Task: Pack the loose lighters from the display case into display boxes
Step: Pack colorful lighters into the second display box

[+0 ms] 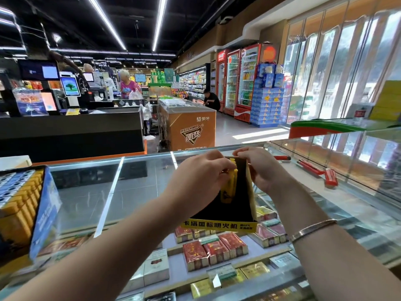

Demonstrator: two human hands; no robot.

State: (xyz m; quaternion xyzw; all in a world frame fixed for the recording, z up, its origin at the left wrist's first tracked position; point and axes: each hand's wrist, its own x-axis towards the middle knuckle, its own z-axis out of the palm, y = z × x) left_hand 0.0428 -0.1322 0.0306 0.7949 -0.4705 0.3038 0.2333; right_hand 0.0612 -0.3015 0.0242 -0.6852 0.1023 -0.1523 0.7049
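A black display box (227,210) with a yellow front strip stands on the glass display case (134,187), near the middle. My left hand (199,179) is closed on yellow lighters (229,187) standing inside the box at its far end. The box's far right corner is pinched by my right hand (262,168). Three red lighters lie loose on the glass to the right: one (282,157) just past my right hand, one (309,167) farther right, and one (331,177) beyond it.
A filled display box (28,205) of orange and blue lighters stands at the left edge of the glass. Cigarette packs (214,250) fill the shelves under the glass. A raised glass shelf (347,148) borders the right side. A checkout counter and people are beyond.
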